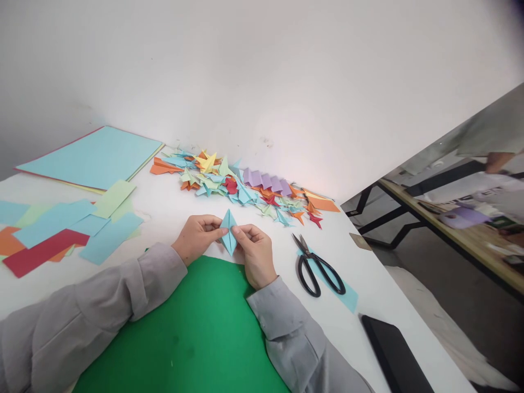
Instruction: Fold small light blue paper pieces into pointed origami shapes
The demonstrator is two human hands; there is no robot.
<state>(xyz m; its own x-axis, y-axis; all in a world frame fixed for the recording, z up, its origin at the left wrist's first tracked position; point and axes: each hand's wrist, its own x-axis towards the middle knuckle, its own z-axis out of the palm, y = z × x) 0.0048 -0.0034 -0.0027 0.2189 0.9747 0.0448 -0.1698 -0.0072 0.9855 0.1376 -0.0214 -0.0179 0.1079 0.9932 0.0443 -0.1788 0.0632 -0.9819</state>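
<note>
Left hand (200, 236) and right hand (257, 254) pinch the blue paper diamond (229, 222) above the counter's (164, 210) near edge; keep centre folds aligned

The left hand (196, 237) and right hand (258, 256) covered the side corners of the folded paper (228, 222). Scissors (306, 253) hid part of a blue strip (349, 300). The bottom edge cut off a flat black thing (395, 352) and the green cloth (184, 327). Another person's shirt (475, 190) was blurred, its lettering unreadable. Overlaps hid many pieces in the paper pile (245, 194).

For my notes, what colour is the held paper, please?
The folded paper is light blue, clearest in the head view.
</note>
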